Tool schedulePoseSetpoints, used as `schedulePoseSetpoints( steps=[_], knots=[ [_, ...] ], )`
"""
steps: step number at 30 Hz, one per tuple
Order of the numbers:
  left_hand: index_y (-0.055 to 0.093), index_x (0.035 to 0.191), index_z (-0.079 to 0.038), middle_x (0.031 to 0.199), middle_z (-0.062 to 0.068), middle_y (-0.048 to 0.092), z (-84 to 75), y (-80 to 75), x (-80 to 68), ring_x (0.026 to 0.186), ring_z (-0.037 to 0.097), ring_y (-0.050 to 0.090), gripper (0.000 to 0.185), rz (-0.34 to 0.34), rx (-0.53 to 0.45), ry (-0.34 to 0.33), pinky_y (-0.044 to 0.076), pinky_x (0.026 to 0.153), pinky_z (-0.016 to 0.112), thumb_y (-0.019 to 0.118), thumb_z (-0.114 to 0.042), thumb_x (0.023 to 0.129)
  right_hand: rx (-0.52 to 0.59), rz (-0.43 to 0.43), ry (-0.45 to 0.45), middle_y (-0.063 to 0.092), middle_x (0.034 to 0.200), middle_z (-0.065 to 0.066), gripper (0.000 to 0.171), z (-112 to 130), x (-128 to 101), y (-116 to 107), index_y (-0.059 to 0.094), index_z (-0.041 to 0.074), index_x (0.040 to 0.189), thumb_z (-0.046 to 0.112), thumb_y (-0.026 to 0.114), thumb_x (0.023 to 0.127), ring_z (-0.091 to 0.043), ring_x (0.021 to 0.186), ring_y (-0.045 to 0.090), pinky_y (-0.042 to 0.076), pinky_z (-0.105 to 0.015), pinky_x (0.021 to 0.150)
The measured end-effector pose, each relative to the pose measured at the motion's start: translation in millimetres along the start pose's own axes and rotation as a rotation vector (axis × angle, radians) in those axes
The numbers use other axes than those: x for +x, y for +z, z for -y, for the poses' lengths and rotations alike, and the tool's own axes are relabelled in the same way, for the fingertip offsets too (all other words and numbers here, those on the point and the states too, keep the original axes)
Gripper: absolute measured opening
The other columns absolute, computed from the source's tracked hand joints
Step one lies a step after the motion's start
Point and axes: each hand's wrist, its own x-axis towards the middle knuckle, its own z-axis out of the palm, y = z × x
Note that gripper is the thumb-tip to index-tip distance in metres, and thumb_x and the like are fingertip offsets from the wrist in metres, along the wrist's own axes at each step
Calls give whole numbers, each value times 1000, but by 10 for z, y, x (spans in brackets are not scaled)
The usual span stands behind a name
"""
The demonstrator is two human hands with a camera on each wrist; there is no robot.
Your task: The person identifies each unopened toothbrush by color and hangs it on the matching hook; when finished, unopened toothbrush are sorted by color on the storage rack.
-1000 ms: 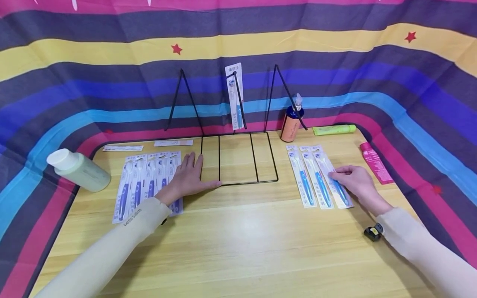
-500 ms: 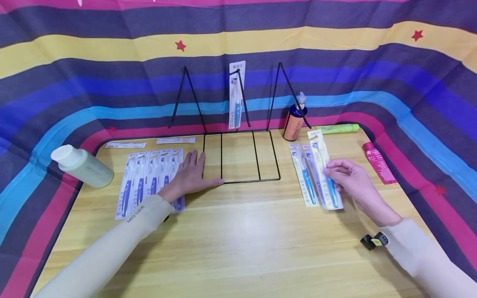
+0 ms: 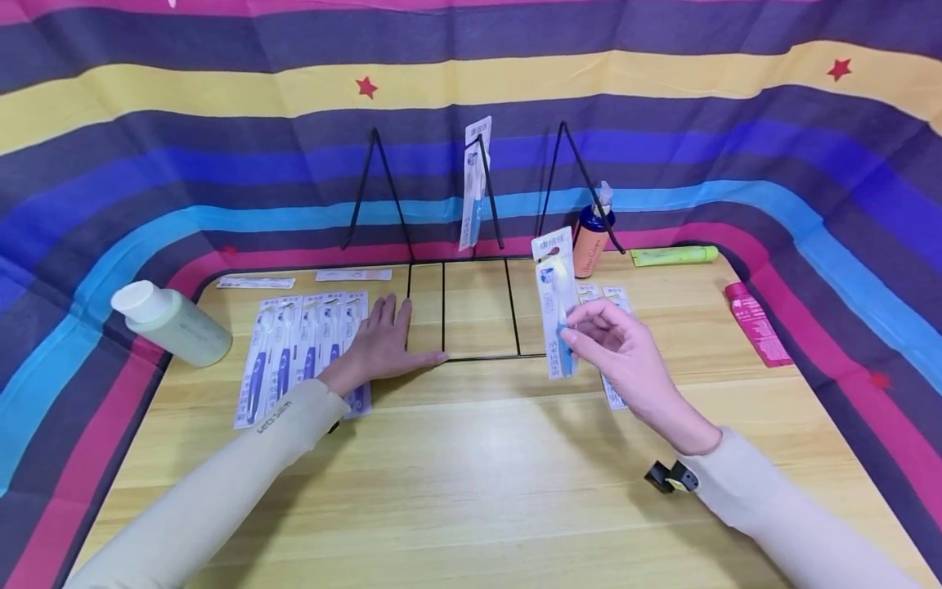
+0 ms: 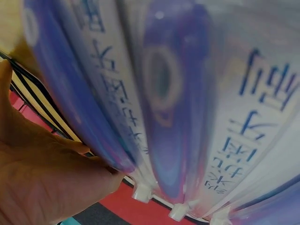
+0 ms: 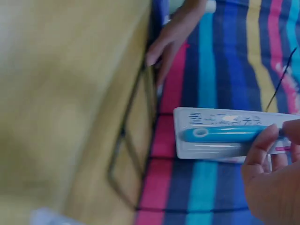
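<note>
With our right hand (image 3: 621,352) we pinch a packaged blue toothbrush (image 3: 553,298) above the desk (image 3: 471,491) by the black wire rack's (image 3: 444,307) right front, our left hand (image 3: 377,348) lies spread at its left edge, packaged purple toothbrushes (image 3: 309,339) lie left of it, and another packaged toothbrush (image 3: 471,192) hangs from its middle.

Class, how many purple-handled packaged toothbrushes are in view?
5. The purple-handled toothbrushes lie side by side on the table, beside the left hand; the sleeve partly covers some, so more may be hidden.
</note>
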Motion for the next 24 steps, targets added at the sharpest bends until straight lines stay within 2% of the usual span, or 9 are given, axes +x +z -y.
schedulePoseSetpoints(
  steps=[3, 6, 15, 18, 20, 22, 24],
  knots=[
    [9, 173, 1, 178, 30, -4, -1, 8, 14, 163, 50, -6, 128, 3, 0, -7, 7, 127, 70, 63, -81, 91, 7, 18, -73, 75, 110, -12, 10, 113, 34, 132, 68, -1, 114, 0, 71, 104, -24, 104, 71, 59, -29, 86],
    [11, 173, 2, 178, 30, -3, 10, 13, 16, 163, 51, -5, 130, 1, -2, -6, 8, 127, 70, 61, -84, 90, 15, 42, -95, 75, 110, -14, 12, 164, 62, 245, 69, -1, 115, -1, 72, 103, -26, 102, 71, 60, -31, 84],
    [11, 174, 0, 179, 28, -2, 91, 74, 75, 164, 50, -4, 132, -7, 8, 2, 9, 127, 70, 61, -87, 89, -8, 29, -78, 75, 116, -12, 16, 128, 145, 481, 70, -2, 118, 1, 73, 103, -27, 108, 71, 60, -33, 88],
    [11, 174, 0, 179, 28, -2, 115, 86, 92, 163, 50, -4, 131, -9, 9, 4, 10, 126, 71, 61, -87, 89, -4, 53, -52, 73, 126, -11, 22, 99, 223, 531, 70, -1, 125, 7, 71, 105, -28, 118, 68, 58, -38, 97],
    [11, 174, 0, 179, 28, -2, 122, 90, 101, 163, 50, -3, 132, -11, 5, 4, 11, 126, 71, 62, -87, 89, 27, 83, -31, 69, 138, -10, 29, 77, 295, 555, 68, 0, 133, 13, 66, 108, -27, 129, 62, 51, -45, 108],
    [12, 174, 0, 179, 28, -2, 122, 93, 105, 163, 50, -3, 132, -12, 5, 3, 10, 126, 71, 62, -88, 88, 81, 115, -12, 62, 149, -7, 38, 57, 388, 570, 64, 0, 142, 19, 59, 110, -26, 140, 54, 38, -53, 119],
    [12, 174, 0, 179, 28, -2, 123, 93, 108, 163, 50, -4, 133, -13, 7, 3, 10, 126, 71, 63, -88, 87, 142, 143, -7, 55, 157, -6, 45, 37, 503, 583, 59, -1, 148, 23, 52, 111, -24, 147, 46, 24, -58, 124]
  ],
)
